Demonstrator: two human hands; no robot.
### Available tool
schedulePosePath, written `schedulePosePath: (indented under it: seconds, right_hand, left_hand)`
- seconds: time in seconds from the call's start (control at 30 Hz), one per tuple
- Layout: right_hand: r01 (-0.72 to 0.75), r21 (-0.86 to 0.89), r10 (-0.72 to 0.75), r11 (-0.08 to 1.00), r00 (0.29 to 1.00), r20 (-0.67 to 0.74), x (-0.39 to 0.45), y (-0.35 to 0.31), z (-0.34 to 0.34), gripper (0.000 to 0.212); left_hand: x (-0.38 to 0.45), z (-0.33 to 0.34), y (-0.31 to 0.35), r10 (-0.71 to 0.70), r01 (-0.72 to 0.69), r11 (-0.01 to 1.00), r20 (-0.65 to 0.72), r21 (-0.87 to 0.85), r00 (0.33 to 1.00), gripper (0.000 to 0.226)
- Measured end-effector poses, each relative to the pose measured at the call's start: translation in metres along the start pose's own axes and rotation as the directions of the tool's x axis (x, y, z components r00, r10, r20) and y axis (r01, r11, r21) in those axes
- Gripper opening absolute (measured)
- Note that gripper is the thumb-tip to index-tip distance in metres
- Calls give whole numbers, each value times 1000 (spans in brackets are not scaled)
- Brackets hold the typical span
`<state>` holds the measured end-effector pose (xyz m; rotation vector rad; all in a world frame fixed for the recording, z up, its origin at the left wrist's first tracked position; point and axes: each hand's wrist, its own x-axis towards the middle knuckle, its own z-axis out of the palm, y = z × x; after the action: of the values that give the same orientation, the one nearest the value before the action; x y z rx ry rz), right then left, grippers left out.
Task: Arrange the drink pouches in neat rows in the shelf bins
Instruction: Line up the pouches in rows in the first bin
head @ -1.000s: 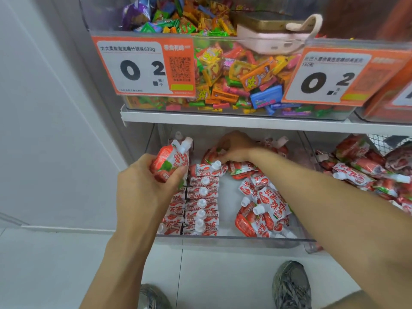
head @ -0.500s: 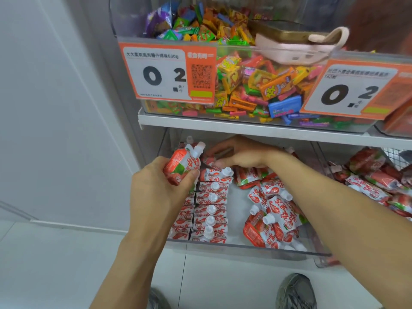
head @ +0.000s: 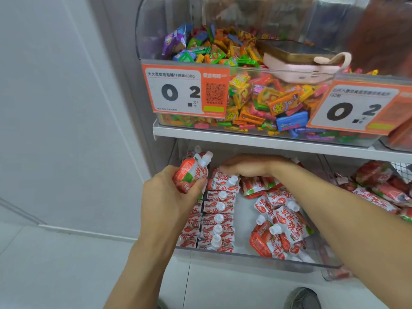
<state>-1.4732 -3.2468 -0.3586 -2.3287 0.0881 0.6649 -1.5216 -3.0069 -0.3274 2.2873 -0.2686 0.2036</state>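
Red-and-white drink pouches with white caps lie in a clear shelf bin on the lower shelf. Two neat rows of pouches run front to back at the bin's left side. A loose pile of pouches lies at its right. My left hand grips a small bunch of pouches upright above the left row. My right hand reaches to the back of the bin, palm down with fingers stretched left, and rests on the rearmost pouch of the second row.
The white shelf edge hangs low over the bin. Above it a clear bin of colourful candy carries orange price tags, with a pink phone case on top. More pouches fill the bin to the right. A white wall stands at left.
My right hand has flattened over the back of the second row; before, its fingers pinched a pouch there. The left hand keeps its bunch of pouches. The camera has shifted left.
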Motion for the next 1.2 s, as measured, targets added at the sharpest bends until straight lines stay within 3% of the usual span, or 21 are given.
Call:
schedulePosePath:
  seconds: [0.2,0.3,0.4,0.47,0.63,0.8,0.87,0.97,1.0,1.07,1.13,1.2]
  right_hand:
    - [-132,219,89,967,976,198,7,-7,7,51]
    - [-194,326,138,925,972,188,5,3,-2,59]
    - [-225,330,153,917,961,230,-1,2,-4,57]
    - [-205,240,142,949,957,255,-5,-5,1,54]
    - [-124,-59,124,991,992,-9,-2,-14,19,84]
    - [-69,87,75,994,995,-61,-1,-4,33,103]
    - [-8,187,22,982,997,-70,-2,1,37,93]
    - [-63,299,62,952,998,13,-14,2,31,86]
    - [-82,217,88,973,996,-20,-18,3,26,82]
    - [-100,-67,80,993,962,-262,-34,0,14,62]
    - [70,-56,-87,996,899,-430,-51,-2,15,42]
    - [335,247,-241,909,907,-344,-71,-7,27,59]
  left_hand:
    - [3,2,-1,5,-5,1000,9,3,1000,33]
    - [4,3,-2,-1,1,1000,14,-6,1000,33]
    - [4,3,0,-3,3,1000,10,-4,1000,34]
    - [3,2,1,2,-2,1000,8,1,1000,34]
    - [1,1,2,-1,1,1000,13,-1,1000,36]
    - [0,2,2,0,0,1000,16,7,1000,35]
    - [0,2,3,4,-4,1000,18,5,1000,35]
    - [0,4,4,-15,17,999,29,-41,999,33]
    - [1,6,3,-19,21,998,30,-58,999,31]
    - [2,8,2,-26,30,996,40,-89,999,28]
    - [2,11,2,-28,37,991,68,-129,997,29]
    - [2,14,4,-5,24,984,107,-179,994,32]
